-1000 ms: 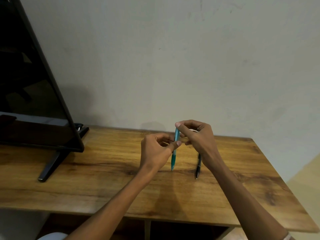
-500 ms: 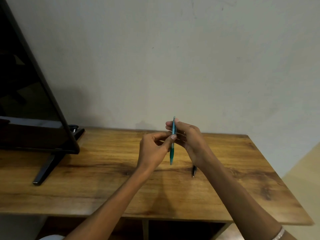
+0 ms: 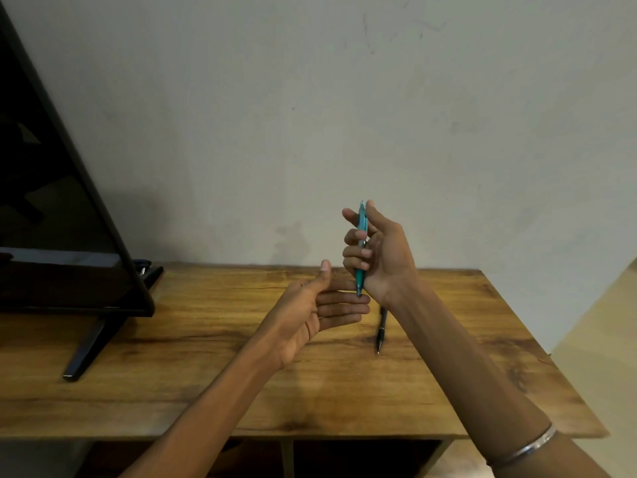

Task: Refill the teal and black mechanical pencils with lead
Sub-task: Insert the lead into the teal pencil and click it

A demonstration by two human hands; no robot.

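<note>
Head view looks down on a pale plaster wall [image 3: 344, 115] that fills the upper half, with faint scuffs near the top right. Below it my wooden table [image 3: 206, 374] runs the whole width, its grain dark and streaked, with an open shelf space under the front edge. At the left a black television [image 3: 51, 219] stands on the table, tilted in this wide-angle view, one slim black foot [image 3: 84, 350] reaching toward me.

My two bare forearms come up from the bottom edge. My right forearm carries a thin silver bangle [image 3: 527, 446] near the lower right corner.

My left hand [image 3: 317, 312] is held palm up above the table, fingers straight and together, pointing right, thumb raised; it grips nothing. My right hand [image 3: 375, 253] is raised just above it, palm toward me, fingers curled round the teal mechanical pencil [image 3: 361, 250]. That pencil stands nearly upright, its cap end beside my thumb tip at the top and its tip pointing down, meeting or just short of my left fingertips [image 3: 362, 300]; I cannot tell whether they touch.

The black mechanical pencil [image 3: 381, 331] lies flat on the table just right of my left hand, its upper end hidden behind my right wrist and its tip pointing toward me.

I can read no brand or writing on either pencil or the television.
</note>
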